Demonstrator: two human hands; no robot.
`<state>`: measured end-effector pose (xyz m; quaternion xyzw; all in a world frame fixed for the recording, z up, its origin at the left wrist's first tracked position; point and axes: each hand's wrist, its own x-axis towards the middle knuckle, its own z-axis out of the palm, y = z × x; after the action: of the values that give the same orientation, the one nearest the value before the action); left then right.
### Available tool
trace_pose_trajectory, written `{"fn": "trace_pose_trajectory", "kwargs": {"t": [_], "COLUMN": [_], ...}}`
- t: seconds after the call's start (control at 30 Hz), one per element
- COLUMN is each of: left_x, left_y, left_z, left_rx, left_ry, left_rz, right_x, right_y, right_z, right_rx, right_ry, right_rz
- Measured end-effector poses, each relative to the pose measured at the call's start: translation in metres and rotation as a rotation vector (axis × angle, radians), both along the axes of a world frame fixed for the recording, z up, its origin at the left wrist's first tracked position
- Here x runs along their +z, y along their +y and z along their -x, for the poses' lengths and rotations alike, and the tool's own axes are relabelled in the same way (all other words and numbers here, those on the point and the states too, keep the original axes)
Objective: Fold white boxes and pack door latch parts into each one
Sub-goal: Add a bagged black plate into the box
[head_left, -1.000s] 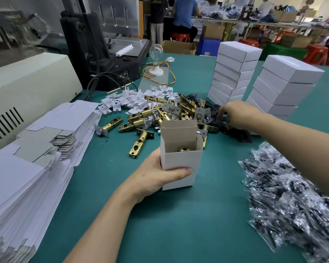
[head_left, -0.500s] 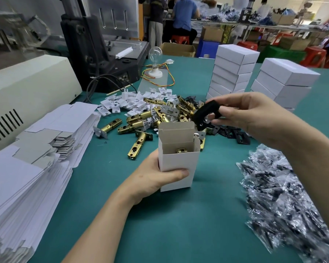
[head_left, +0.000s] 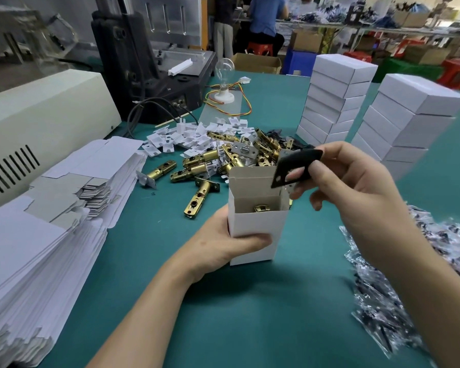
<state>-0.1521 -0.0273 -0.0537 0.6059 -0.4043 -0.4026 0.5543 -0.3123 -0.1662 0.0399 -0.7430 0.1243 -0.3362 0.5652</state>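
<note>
White box [head_left: 258, 229]: upright on green table [head_left: 250, 314], long axis vertical, open end up, rear flap raised. Brass latch [head_left: 260, 207] visible inside. Left hand [head_left: 223, 245] grips lower body, thumb across front face. Black plate [head_left: 295, 166]: just above opening, long axis tilted, lower end toward opening, pinched between thumb and fingers of right hand [head_left: 356, 181]. Loose latch pile [head_left: 223, 160] behind box.
</note>
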Motion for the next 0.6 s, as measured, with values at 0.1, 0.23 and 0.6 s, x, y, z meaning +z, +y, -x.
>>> {"fn": "trace_pose_trajectory", "kwargs": {"t": [0.1,0.23,0.6], "left_x": [0.000,-0.001,-0.004], "left_y": [-0.001,-0.002,-0.002], "left_z": [-0.001,0.000,-0.001], "left_rx": [-0.002,0.005,-0.009], "left_ry": [0.004,0.016,0.043], "left_rz": [0.000,0.014,0.033], "right_x": [0.001,0.005,-0.001], "right_y": [0.003,0.009,0.018], "right_z": [-0.002,-0.001,0.007], "right_rx": [-0.040,-0.086,-0.127], "right_ry": [0.001,-0.012,-0.129], "right_rz": [-0.114,-0.202,0.438]}}
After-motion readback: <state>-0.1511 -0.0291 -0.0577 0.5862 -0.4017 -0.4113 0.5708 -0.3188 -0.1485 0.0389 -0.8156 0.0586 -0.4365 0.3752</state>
